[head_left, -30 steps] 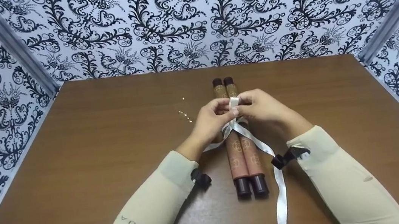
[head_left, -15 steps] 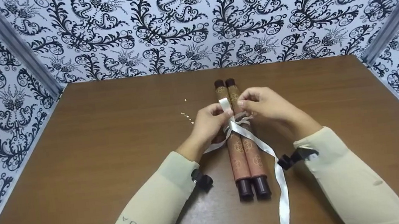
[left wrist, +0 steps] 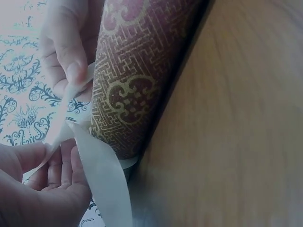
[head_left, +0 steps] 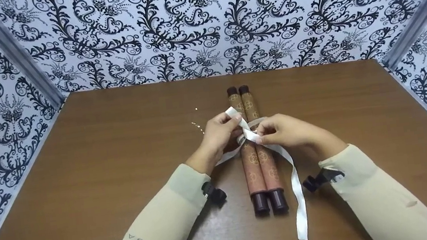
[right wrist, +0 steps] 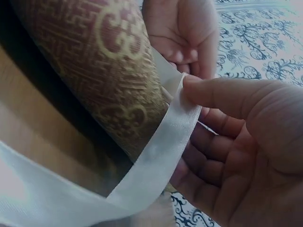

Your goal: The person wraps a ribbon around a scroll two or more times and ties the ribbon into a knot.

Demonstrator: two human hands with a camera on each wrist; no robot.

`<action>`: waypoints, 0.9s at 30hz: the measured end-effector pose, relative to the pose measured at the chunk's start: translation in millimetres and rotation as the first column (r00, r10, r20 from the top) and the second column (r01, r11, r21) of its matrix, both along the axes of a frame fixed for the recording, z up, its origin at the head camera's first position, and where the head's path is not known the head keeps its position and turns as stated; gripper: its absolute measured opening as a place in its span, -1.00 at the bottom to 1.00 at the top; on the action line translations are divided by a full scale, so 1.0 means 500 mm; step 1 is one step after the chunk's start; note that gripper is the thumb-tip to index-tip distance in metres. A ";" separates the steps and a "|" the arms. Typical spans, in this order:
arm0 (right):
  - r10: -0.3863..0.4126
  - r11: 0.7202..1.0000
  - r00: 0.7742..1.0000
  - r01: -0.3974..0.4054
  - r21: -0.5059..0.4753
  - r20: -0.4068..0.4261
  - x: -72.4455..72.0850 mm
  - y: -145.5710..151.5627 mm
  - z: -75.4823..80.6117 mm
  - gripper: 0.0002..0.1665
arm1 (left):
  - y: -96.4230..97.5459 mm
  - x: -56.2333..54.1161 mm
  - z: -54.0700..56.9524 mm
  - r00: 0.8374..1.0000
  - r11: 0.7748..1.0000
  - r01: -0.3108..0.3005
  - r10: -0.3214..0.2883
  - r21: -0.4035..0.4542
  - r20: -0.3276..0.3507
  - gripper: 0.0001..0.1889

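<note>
Two rolled scrolls (head_left: 251, 170) with dark brown end knobs lie side by side on the table, their red-and-gold patterned covering showing. A white satin ribbon (head_left: 300, 207) passes around their middle and crosses on top. My left hand (head_left: 215, 136) pinches a loop or end of the ribbon above the scrolls, between thumb and fingers. My right hand (head_left: 290, 131) pinches the ribbon (right wrist: 163, 142) just right of the crossing. One tail hangs down to the table at the right; another runs out at the left, partly behind my left hand. Fingers hide part of the crossing.
The brown wooden table (head_left: 119, 148) is bounded by patterned walls (head_left: 201, 23) at the back and sides. Small pale specks (head_left: 198, 126) lie left of the scrolls. A small black wrist camera (head_left: 216, 196) sits at each sleeve cuff.
My right hand has come down toward me and now pinches the ribbon beside the crossing. My left hand has shifted slightly left with its piece of ribbon, which now leans left.
</note>
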State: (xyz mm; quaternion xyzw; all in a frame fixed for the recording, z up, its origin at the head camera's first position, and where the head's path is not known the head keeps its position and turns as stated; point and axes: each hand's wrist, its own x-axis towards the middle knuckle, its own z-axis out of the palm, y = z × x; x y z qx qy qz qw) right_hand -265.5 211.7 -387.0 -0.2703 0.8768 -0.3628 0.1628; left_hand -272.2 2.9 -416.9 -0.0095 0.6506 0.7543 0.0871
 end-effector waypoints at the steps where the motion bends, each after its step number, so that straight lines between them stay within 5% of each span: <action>1: 0.008 1.000 1.000 -0.007 -0.008 0.027 -0.001 0.005 0.002 -0.89 | 0.001 0.000 -0.001 1.000 1.000 -0.004 0.004 0.005 0.000 -0.68; 7: 0.028 1.000 0.980 -0.026 -0.015 0.198 -0.008 0.032 0.008 -0.84 | 0.002 -0.003 0.000 1.000 1.000 -0.014 0.014 0.016 0.005 -0.68; 16: 0.051 0.985 0.981 -0.080 0.152 0.185 -0.023 0.060 0.001 -0.82 | 0.000 -0.002 -0.001 1.000 1.000 -0.012 0.012 0.020 0.017 -0.68; 27: 0.117 0.955 0.970 -0.169 0.243 0.214 -0.024 0.071 -0.011 -0.82 | 0.000 0.000 0.002 1.000 0.999 -0.013 0.013 0.032 0.022 -0.68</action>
